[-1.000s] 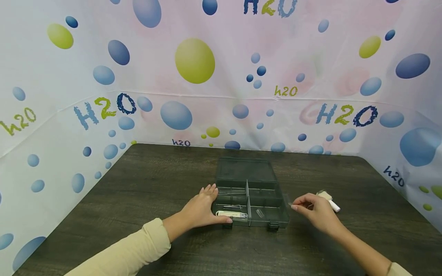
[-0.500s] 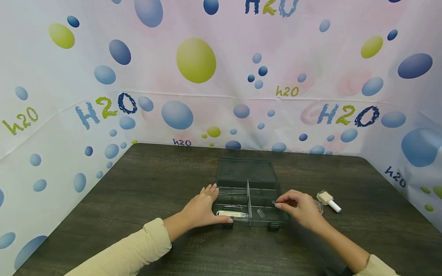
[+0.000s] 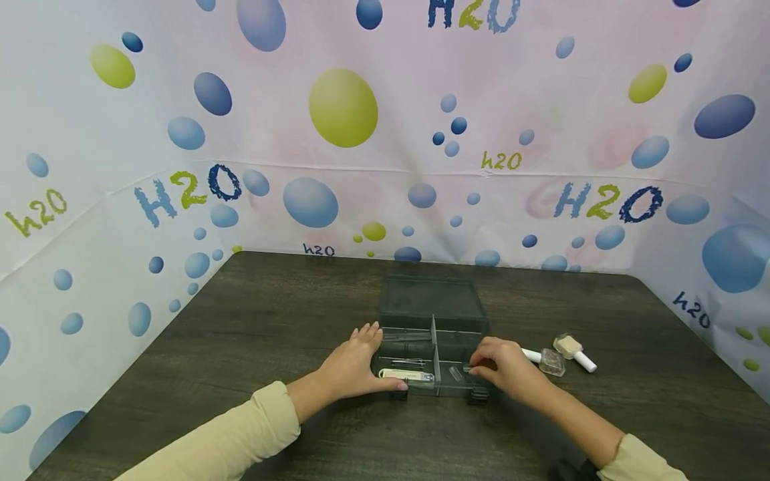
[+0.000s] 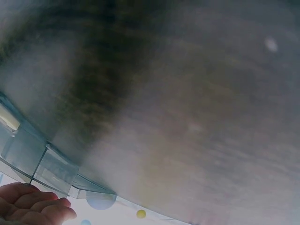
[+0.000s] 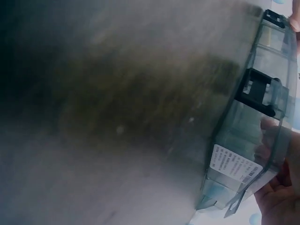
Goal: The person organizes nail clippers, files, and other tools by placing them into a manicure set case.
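Observation:
A dark see-through organiser box lies with its lid folded back. My left hand rests against its left side, thumb along the front edge and fingers spread toward the back. Over the front right compartment, my right hand pinches a small clear piece, close to a similar clear piece lying inside. Nail clippers and thin metal tools lie in the front left compartment. Behind them is a long clear strip. In the right wrist view, fingers show through the box wall.
Right of the box, two nail polish bottles with white caps lie on the dark wood table: a clear one beside my right hand and a beige one. A printed curtain stands behind the table.
My right hand has moved left from beside the box to over its front right compartment, carrying the clear piece. The clear polish bottle has come into view. The left hand stays put.

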The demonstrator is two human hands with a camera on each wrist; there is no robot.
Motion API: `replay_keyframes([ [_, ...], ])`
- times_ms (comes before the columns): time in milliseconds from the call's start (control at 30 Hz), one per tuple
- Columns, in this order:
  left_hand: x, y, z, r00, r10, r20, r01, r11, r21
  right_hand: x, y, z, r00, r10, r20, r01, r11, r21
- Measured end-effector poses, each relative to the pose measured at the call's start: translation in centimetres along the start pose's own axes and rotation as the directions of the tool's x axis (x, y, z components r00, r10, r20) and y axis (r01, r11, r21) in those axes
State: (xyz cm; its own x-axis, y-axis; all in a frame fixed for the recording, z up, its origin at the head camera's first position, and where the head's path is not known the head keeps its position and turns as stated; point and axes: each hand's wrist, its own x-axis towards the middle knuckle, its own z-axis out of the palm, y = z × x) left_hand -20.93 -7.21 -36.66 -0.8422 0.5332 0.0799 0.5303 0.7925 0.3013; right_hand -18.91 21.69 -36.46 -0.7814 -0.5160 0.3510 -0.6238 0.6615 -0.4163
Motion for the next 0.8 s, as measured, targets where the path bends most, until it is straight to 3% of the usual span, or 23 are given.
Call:
replay_keyframes([
  [233,0.0,0.0,0.0,1.000,-0.004,-0.002,0.004,1.000,0.000,0.5,-0.3,-0.1,0.997,-0.008,0.082,0.016,0.995,-0.101],
  [467,-0.1,0.1,0.0,1.000,-0.010,-0.001,0.010,1.000,0.007,1.1,-0.6,-0.4,0.986,-0.013,0.168,0.036,0.990,-0.136],
  [800,-0.1,0.1,0.1,1.000,-0.005,-0.006,0.005,1.000,0.013,1.0,-0.4,-0.3,0.985,-0.035,0.170,0.053,0.993,-0.101],
])
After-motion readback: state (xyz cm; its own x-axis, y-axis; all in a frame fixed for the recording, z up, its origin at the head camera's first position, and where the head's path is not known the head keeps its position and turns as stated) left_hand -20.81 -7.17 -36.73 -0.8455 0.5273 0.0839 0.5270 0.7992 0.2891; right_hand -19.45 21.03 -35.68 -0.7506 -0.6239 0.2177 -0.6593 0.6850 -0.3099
